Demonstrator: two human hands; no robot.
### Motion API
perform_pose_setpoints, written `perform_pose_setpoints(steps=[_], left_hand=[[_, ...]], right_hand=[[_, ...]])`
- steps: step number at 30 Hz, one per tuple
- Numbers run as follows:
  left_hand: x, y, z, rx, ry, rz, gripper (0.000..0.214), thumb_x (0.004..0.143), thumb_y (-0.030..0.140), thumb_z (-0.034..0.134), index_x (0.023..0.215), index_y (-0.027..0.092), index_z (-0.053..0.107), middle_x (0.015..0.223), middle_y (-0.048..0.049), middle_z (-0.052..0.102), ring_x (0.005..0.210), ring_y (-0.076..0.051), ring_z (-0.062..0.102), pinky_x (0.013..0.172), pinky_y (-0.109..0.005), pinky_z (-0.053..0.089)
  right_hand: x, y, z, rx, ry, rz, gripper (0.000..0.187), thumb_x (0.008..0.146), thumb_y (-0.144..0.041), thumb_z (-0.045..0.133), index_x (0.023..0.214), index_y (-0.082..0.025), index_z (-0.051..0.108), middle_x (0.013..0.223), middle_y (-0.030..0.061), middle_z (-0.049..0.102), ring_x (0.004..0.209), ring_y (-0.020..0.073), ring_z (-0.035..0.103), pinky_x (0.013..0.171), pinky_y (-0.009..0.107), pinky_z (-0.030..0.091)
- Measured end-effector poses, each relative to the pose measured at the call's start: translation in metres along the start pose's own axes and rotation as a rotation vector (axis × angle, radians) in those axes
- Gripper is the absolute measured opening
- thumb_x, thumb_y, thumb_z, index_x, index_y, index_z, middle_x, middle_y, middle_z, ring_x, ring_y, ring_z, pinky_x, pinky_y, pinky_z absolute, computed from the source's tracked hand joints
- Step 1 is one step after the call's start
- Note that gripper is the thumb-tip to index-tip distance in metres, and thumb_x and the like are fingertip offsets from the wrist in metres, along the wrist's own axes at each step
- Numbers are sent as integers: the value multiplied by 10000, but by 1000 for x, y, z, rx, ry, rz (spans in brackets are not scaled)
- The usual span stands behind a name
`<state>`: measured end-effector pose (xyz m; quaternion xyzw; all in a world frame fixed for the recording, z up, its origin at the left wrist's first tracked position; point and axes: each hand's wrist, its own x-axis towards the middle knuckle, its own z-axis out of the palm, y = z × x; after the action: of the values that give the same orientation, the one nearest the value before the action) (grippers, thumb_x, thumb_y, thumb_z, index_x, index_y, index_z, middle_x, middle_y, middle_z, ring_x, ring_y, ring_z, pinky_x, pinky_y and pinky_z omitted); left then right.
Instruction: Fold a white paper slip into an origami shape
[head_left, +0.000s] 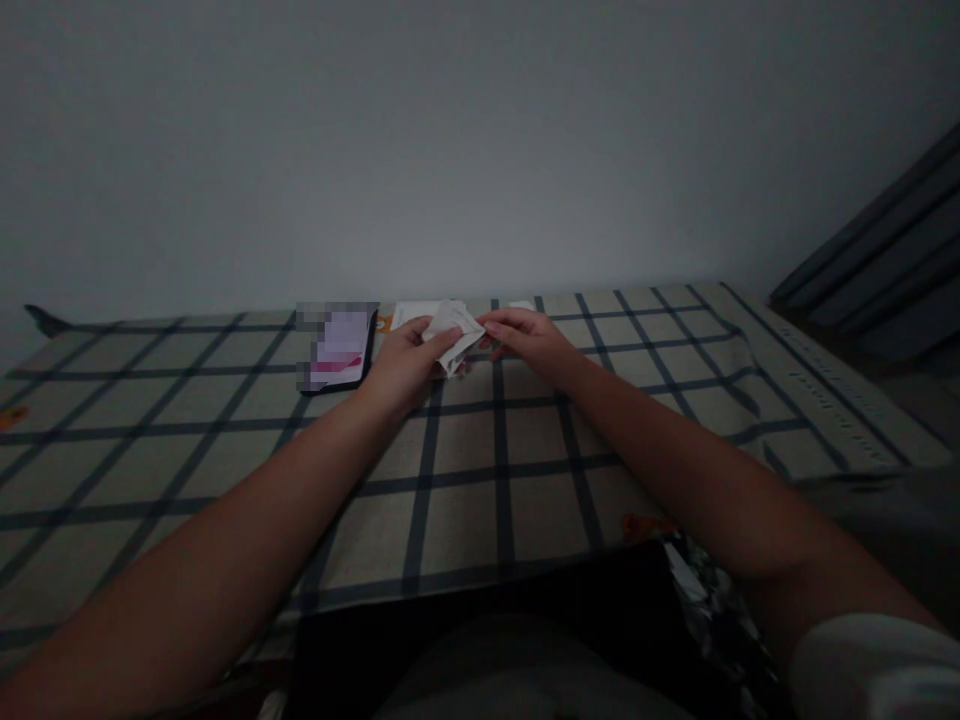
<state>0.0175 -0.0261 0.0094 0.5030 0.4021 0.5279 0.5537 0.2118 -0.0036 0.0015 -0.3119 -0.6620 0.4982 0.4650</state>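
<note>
- handling a small piece of white paper (452, 335), creased and layered, between both hands above the checked cloth (465, 470). looks like folding or straightening mid-way, my read; flaps stick out unevenly.
- left hand (409, 355): pinching the paper's left part, thumb laid across the top face, other fingers mostly hidden beneath.
- right hand (529, 335): thumb and index fingertips pressed together at the paper's right corner, looks like a light pinch; remaining fingers curled loosely below.
- so the paper sits just right of the left thumb, tip pointing at the right fingertips.
- next move, judging by the grip: calls for the left hand holding steady as anchor, right fingertips working the corner. thin layers, so light pressure; could slip or crease off-line. can't tell how many layers.
- around: phone (341, 345) lies just left of the left hand, screen lit, part of it pixelated. closest thing to bump if that wrist swings out.
- flat white sheet (416, 310) just beyond the left hand, partly hidden by hand and paper. small white piece (520, 304) just beyond the right hand, mostly covered; can't tell what it is.
- wall (480, 150) past both hands limits forward reach. dark draped fabric (892, 240) well off to the right hand's right, not in the way.
- dim light; finger detail is soft.
</note>
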Motion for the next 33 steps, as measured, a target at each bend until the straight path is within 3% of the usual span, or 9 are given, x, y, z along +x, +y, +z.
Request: perform_pose_setpoints(steps=[7,12,17,21,24,29,33], left_hand=[[0,0,0,-14,-38,-11,421,655,359,863,978,133,715,868,-79,742,694,-170,674,637,-291,558],[-2,0,2,24,-23,36,455,679,473,848,974,149,723,855,-71,739,672,-169,663,639,-297,541],[-2,1,0,76,-18,77,468,685,519,833,966,160,730,950,-93,748,783,-199,691,709,-302,540],[0,-2,-4,297,-20,169,374,716,426,815,997,189,741,968,-64,741,740,-167,661,643,-260,515],[0,-3,-5,428,0,213,354,695,337,815,1014,208,731,978,-43,742,679,-143,635,583,-236,488],[1,-4,-4,364,-42,149,491,651,228,802,1124,202,672,919,-47,753,790,-183,697,678,-261,523],[1,-5,-4,345,-42,75,552,638,214,795,1171,194,653,812,-30,739,732,-192,702,663,-275,526]], right_hand=[[-2,2,0,-41,-74,-16,378,853,-421,708,1149,-188,672,1055,71,698,905,157,645,677,254,576],[-3,1,1,-55,-87,-9,412,853,-466,704,1167,-202,670,1067,73,708,910,163,664,714,267,583],[-3,0,0,-65,-70,-44,468,873,-559,631,1179,-206,657,1108,75,688,956,176,659,714,277,581],[-6,-3,0,-339,-19,-238,406,815,-418,719,1146,-190,660,1149,86,668,987,184,621,758,289,536],[-7,-4,0,-551,-34,-327,336,824,-282,662,1145,-184,643,1115,87,666,939,180,603,713,281,491],[-7,-3,4,-785,-39,-459,189,804,-179,594,992,-171,603,1043,93,636,956,214,570,824,346,457],[-12,-9,14,-1010,-32,-473,53,833,-150,543,873,-181,556,1023,110,611,1012,242,542,832,348,434]])
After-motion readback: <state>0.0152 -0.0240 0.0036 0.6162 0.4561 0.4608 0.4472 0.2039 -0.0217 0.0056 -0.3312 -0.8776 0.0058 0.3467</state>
